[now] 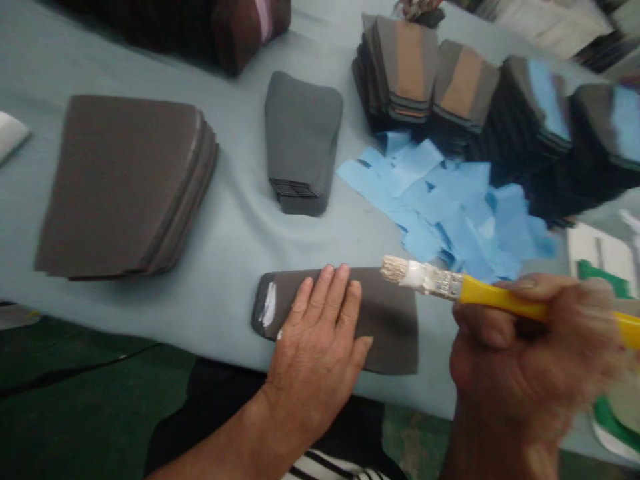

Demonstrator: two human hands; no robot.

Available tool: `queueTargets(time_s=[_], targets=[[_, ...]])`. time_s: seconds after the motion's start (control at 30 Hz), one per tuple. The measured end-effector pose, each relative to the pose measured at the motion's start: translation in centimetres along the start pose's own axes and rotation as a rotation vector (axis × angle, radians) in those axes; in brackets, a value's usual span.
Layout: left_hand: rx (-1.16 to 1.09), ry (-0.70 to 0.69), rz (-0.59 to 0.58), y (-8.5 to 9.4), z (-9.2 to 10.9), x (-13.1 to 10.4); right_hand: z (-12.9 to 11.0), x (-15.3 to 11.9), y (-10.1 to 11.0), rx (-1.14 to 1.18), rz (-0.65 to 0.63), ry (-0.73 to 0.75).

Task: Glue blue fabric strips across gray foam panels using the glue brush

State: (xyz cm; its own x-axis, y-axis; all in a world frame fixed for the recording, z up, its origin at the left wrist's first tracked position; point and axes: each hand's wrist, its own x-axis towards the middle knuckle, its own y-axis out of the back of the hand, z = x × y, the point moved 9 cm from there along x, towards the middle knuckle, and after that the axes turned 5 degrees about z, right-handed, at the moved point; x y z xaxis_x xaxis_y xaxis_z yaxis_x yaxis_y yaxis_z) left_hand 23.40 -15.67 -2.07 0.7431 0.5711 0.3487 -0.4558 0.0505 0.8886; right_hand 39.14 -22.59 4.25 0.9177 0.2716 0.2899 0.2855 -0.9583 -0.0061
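My left hand [323, 333] lies flat, fingers stretched out, on a dark brown fabric piece [393, 327] near the table's front edge. A white smear of what looks like glue [269, 304] marks the piece's left end, beside a dark grey border. My right hand [530, 347] is closed round the yellow handle of a paintbrush [485, 295]. The brush's bristles are coated in white and point left, above the right part of the fabric piece. Beyond the brush lies a loose heap of light blue strips [450, 200].
A brown stack of pieces [125, 187] stands at left, a grey stack [303, 133] in the middle. Several piles [410, 67] with orange or blue strips line the back right. A green-and-white container [607, 427] is partly hidden by my right hand. A dark bundle [230, 33] sits at the back.
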Motion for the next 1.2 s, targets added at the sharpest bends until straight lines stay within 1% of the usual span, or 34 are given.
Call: queueTargets(time_s=[0.07, 0.17, 0.27, 0.33, 0.37, 0.47, 0.57, 0.73, 0.87, 0.97, 1.07, 1.13, 1.2], targets=[[-0.001, -0.007, 0.041, 0.2, -0.1, 0.1, 0.1, 1.5, 2.3, 0.006, 0.104, 0.034], [0.008, -0.062, 0.054, -0.1, 0.2, 0.3, 0.9, 2.8, 5.4, -0.021, 0.150, 0.008], [0.007, -0.086, 0.056, -0.3, 0.3, 0.3, 1.6, 2.7, 8.2, -0.047, 0.179, 0.007], [0.018, -0.088, 0.052, -0.4, 0.3, 0.2, 2.3, 2.2, 9.3, -0.061, 0.190, -0.012], [0.029, -0.091, 0.052, -0.4, 0.2, 0.2, 2.8, 2.0, 9.6, -0.065, 0.183, -0.026], [0.076, -0.141, 0.050, -0.5, 0.4, 0.1, 3.7, 1.4, 9.3, -0.078, 0.130, -0.062], [0.115, -0.203, 0.047, -0.4, 0.6, 0.1, 3.9, 1.1, 8.4, -0.087, 0.082, -0.069], [0.138, -0.212, 0.019, -0.6, 0.5, 0.1, 4.2, 0.9, 7.0, -0.091, -0.031, -0.077], [0.142, -0.214, 0.013, -0.7, 0.5, 0.1, 5.2, 0.6, 7.1, -0.172, -0.117, -0.052], [0.149, -0.210, 0.012, -0.7, 0.5, 0.1, 5.4, 0.8, 7.7, -0.216, -0.105, -0.037], [0.142, -0.214, 0.013, -0.6, 0.5, 0.1, 4.5, 1.0, 8.2, -0.207, -0.041, -0.006], [0.140, -0.214, 0.012, -0.6, 0.5, 0.1, 3.9, 0.8, 8.1, -0.181, -0.012, 0.014], [0.145, -0.216, 0.008, -0.7, 0.5, 0.0, 3.8, 0.5, 7.7, -0.180, -0.042, 0.010]])
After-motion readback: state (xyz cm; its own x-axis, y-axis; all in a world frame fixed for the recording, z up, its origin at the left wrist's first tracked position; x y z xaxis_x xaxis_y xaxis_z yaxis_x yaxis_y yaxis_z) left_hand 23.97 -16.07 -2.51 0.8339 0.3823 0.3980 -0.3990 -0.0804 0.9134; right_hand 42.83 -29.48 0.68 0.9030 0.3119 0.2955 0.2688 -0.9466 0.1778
